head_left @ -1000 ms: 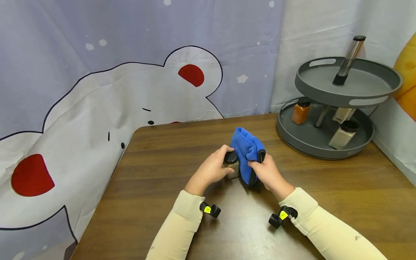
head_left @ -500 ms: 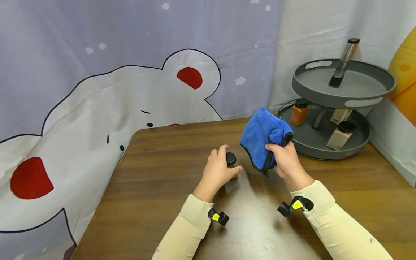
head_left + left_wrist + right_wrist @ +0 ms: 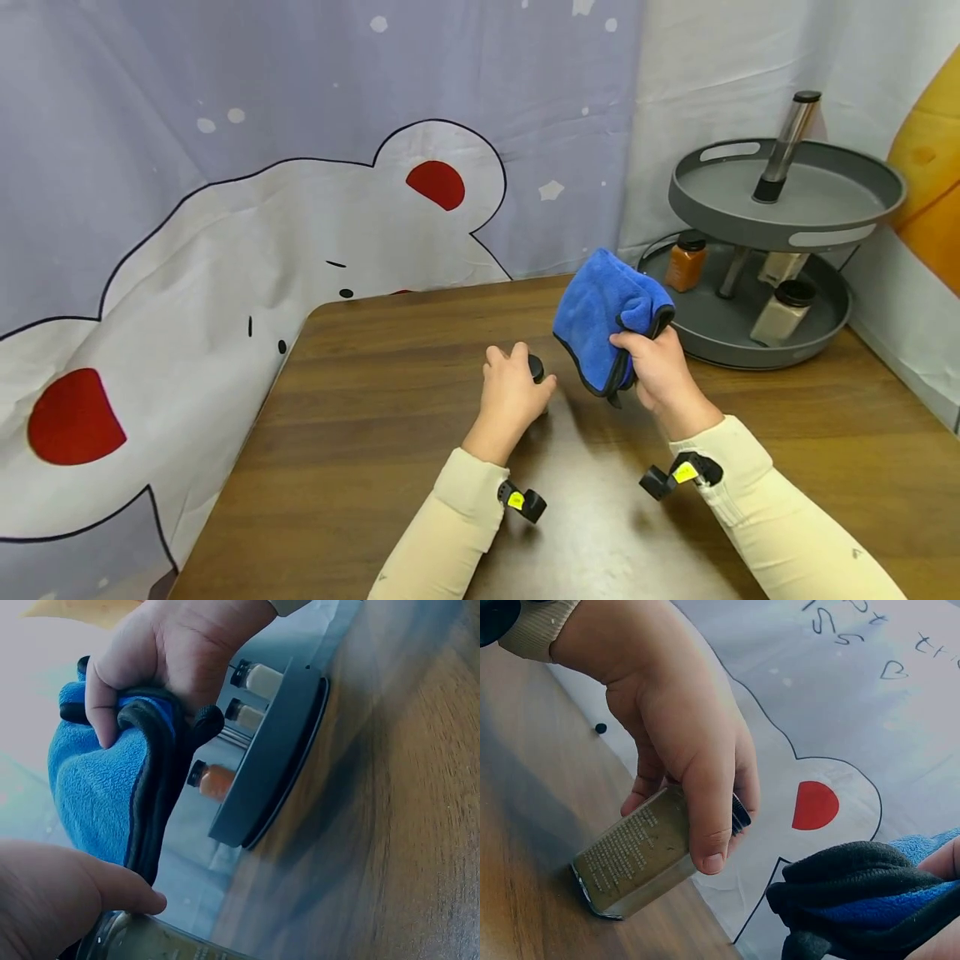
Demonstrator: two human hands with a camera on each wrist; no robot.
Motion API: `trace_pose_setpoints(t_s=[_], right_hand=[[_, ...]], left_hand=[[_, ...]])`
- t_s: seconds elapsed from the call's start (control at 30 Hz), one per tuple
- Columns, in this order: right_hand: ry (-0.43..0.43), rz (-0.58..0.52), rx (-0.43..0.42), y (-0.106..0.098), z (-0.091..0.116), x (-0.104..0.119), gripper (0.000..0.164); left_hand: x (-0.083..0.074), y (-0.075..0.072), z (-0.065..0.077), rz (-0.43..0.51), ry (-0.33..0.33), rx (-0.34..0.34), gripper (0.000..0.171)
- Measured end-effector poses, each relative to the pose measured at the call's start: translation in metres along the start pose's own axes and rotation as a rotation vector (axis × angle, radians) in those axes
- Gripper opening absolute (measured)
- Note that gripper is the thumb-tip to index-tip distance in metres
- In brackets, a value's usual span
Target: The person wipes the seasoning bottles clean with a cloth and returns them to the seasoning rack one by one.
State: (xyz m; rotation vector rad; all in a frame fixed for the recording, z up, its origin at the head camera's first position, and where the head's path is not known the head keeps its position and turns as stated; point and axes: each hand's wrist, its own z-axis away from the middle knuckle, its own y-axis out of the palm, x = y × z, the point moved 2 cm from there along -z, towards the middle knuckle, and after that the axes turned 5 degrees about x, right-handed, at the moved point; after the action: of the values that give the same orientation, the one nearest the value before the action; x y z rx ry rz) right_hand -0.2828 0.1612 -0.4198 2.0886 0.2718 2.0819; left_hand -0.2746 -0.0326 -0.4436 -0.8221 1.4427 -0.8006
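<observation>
My left hand [image 3: 513, 392] grips a square glass spice jar [image 3: 641, 859] near its neck, thumb on one side and fingers on the other. In the head view mostly the black lid [image 3: 536, 368] shows past the hand. The right wrist view shows the jar's greenish-brown contents and white printed label, its base at the wooden table. Up and to the right, my right hand [image 3: 663, 375] holds a folded blue cloth [image 3: 603, 321] with black edging, pinched under the thumb. The cloth is apart from the jar, raised over the table.
A grey two-tier round rack [image 3: 787, 225] stands at the back right of the table [image 3: 360, 467]. Its lower tier carries an orange-filled jar [image 3: 686, 265] and two pale-filled jars, one of them the nearer jar [image 3: 782, 315]. A printed curtain [image 3: 315, 225] hangs behind.
The cloth was against the jar a second ago; my right hand has lifted it up and to the right. My left hand has stayed at the jar, turning slightly and covering more of it.
</observation>
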Motion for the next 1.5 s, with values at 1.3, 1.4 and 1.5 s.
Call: trace_pose_setpoints(t_s=[1.3,1.4,1.5], right_hand=[[-0.114,0.288,0.024,0.027,0.011,-0.023,0.047],[-0.120,0.366,0.041,0.030,0.011,-0.038,0.042],[-0.122,0.455,0.035,0.033,0.013,-0.055,0.037]], left_hand=[[0.040,-0.007,-0.016,0.387,0.391,0.236,0.056],[0.041,-0.005,-0.017,0.403,0.397,0.243,0.056],[0.040,-0.004,-0.016,0.411,0.399,0.248,0.055]])
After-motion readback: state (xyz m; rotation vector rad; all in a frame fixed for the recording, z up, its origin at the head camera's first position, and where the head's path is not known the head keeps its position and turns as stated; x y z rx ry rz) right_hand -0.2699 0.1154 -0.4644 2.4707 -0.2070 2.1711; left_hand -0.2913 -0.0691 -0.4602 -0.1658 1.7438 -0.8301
